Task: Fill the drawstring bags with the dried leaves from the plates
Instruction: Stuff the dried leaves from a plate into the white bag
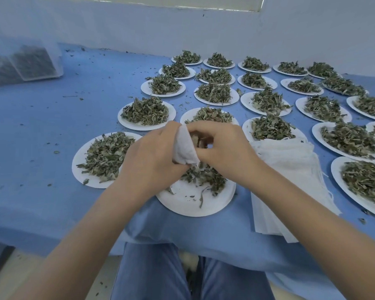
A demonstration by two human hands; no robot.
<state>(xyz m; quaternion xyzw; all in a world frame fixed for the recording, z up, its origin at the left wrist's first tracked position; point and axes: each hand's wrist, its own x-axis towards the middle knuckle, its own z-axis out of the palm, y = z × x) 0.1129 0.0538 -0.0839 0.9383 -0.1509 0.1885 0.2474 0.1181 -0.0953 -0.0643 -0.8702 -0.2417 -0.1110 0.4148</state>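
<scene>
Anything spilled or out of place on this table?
Yes. Loose leaf crumbs lie scattered over the blue table cover, mostly on its left side, off the plates. The stack of empty bags is fanned out unevenly. Nothing looks damaged.

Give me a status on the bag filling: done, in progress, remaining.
Done: no filled bags are in view; the nearest plate is partly emptied. In progress: the left hand holds a white bag while the right hand pushes leaves in. Remaining: over twenty plates still heaped, like the one at left, and a stack of empty bags.
</scene>
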